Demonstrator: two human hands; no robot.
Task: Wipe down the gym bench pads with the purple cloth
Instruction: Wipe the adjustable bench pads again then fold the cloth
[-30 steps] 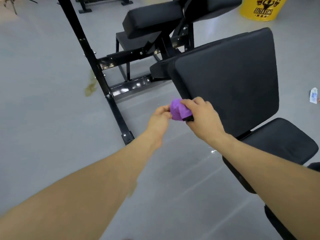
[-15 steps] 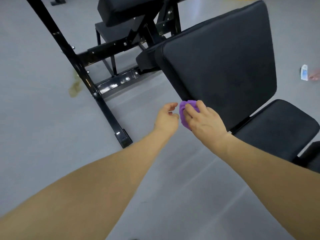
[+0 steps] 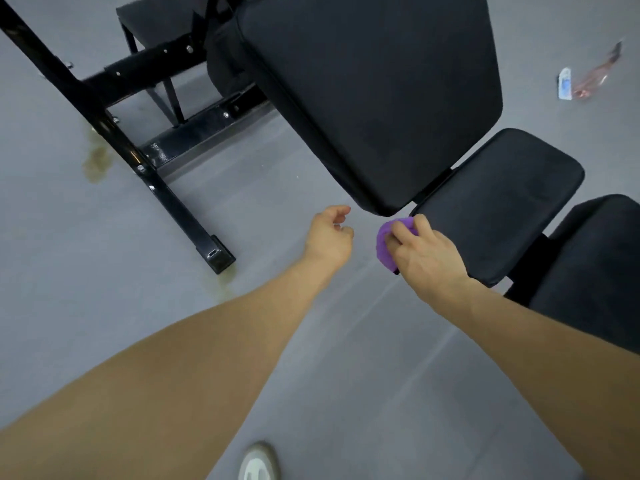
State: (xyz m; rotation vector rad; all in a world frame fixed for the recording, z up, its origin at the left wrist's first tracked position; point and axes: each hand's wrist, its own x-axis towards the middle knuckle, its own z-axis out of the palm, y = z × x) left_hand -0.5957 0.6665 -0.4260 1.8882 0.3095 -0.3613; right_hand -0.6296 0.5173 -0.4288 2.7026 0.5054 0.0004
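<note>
Purple cloth, bunched into a wad, is gripped in the right hand, fingers curled over it. The wad sits at the near-left corner of the seat pad, against that pad's left edge, just below the lower corner of the back pad. The left hand hangs over the grey floor, just left of the cloth and apart from it; its fingers are loosely curled and hold nothing.

The back pad is inclined, long axis running from the lower corner near the hands up toward the top of the view. The seat pad continues the same line toward the lower right. A third black pad lies at the right edge.

Count: one cloth, two hands, three pads on this bench. A black steel frame stands to the left. One shoe tip shows at the bottom. Small litter lies on the floor at upper right.
</note>
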